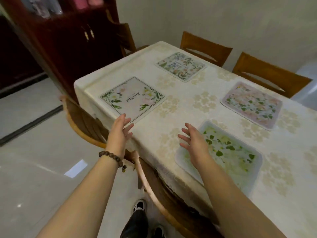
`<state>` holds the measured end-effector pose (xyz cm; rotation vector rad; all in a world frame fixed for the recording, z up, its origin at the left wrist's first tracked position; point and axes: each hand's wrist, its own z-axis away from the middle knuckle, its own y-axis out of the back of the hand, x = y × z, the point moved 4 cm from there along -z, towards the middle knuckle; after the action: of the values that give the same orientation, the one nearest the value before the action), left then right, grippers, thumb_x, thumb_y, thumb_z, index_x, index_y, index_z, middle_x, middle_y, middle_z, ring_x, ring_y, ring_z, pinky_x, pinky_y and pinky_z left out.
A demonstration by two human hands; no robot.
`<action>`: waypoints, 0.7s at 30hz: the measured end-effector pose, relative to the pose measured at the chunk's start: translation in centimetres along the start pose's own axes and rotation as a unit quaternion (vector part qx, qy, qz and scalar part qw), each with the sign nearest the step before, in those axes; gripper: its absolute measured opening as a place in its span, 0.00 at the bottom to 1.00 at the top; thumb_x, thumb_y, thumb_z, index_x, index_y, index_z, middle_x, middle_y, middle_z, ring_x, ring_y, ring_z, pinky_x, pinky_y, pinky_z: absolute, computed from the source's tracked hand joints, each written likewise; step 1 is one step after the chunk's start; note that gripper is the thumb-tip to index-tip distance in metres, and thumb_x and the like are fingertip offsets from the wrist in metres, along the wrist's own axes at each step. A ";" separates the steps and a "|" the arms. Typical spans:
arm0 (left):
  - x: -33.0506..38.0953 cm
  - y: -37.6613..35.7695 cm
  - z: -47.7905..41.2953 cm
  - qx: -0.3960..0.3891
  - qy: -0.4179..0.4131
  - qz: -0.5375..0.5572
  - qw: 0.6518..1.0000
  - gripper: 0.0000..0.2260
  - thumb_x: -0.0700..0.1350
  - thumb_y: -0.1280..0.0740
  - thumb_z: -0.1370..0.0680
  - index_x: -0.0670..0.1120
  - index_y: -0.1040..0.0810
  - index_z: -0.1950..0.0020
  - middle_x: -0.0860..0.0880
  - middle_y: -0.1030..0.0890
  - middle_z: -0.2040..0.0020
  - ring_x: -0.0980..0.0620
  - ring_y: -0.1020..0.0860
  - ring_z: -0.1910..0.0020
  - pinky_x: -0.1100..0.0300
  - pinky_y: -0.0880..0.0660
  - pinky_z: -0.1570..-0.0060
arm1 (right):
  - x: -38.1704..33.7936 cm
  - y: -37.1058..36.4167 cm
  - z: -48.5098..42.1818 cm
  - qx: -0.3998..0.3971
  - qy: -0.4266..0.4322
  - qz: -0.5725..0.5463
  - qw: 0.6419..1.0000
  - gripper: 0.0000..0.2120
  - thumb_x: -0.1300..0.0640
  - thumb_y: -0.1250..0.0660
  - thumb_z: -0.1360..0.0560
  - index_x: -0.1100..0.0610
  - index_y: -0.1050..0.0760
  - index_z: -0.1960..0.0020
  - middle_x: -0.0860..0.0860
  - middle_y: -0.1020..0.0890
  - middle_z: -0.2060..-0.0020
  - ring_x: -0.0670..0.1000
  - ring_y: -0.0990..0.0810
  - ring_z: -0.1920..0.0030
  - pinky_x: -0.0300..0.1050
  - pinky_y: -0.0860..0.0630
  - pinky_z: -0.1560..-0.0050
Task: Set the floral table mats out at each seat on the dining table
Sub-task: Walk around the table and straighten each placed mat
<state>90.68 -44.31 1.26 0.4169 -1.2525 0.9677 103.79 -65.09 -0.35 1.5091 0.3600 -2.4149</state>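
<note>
Through the head camera I am looking down at the dining table (173, 107), which is wearing a cream cloth with pale flower prints. Four floral mats are lying flat on it, well apart from one another.

At the table's near left corner the white-rose mat (132, 99) is showing script that seems to read "Beautiful", turned away from me; the small line beside it is too fine to read. Toward the table's far edge the leafy mat (181, 66) is carrying a line of letters too blurred to make out. The pink mat (251, 105) is sitting further right along that far side. The green mat (221, 152) is lying at the near edge.

I am holding my left hand (120, 129), with a bead bracelet (111, 158) on its wrist, with fingers straight at the near corner of the white-rose mat; I cannot tell whether they are touching it. My right hand (193, 143) is spreading its fingers over the left end of the green mat, gripping nothing.
</note>
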 end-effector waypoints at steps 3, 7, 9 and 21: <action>1.8 5.0 2.0 0.063 -0.024 0.034 0.997 0.17 0.55 0.43 0.20 0.51 0.31 0.33 0.52 0.22 0.41 0.53 0.22 0.42 0.54 0.28 0.41 | 0.0 -5.2 0.6 -0.073 0.011 0.027 0.997 0.20 0.45 0.44 0.19 0.52 0.30 0.30 0.51 0.24 0.37 0.51 0.21 0.42 0.51 0.24 0.44; 3.7 11.7 4.4 0.147 -0.044 0.051 0.987 0.20 0.55 0.44 0.19 0.49 0.31 0.30 0.49 0.22 0.38 0.52 0.23 0.41 0.54 0.27 0.42 | 0.0 -12.7 2.0 -0.163 0.016 0.055 0.985 0.22 0.44 0.44 0.20 0.51 0.31 0.29 0.51 0.23 0.37 0.50 0.21 0.43 0.51 0.24 0.42; 4.2 15.0 5.8 0.190 -0.059 0.051 0.979 0.19 0.55 0.45 0.19 0.50 0.31 0.31 0.49 0.23 0.37 0.52 0.24 0.40 0.54 0.28 0.40 | 0.2 -16.3 3.2 -0.197 0.014 0.060 0.978 0.21 0.45 0.43 0.20 0.51 0.30 0.30 0.51 0.23 0.38 0.50 0.20 0.43 0.52 0.23 0.42; 4.4 32.7 11.7 0.350 -0.085 0.098 0.928 0.15 0.54 0.45 0.18 0.53 0.30 0.33 0.51 0.23 0.39 0.54 0.23 0.41 0.54 0.28 0.42 | 5.5 -35.2 10.6 -0.357 -0.005 0.117 0.927 0.20 0.48 0.47 0.18 0.54 0.32 0.30 0.53 0.24 0.37 0.51 0.21 0.43 0.53 0.25 0.40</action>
<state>57.52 -32.96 1.49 0.9592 -1.0825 1.5797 80.09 -36.46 1.52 1.1205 0.8845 -1.7994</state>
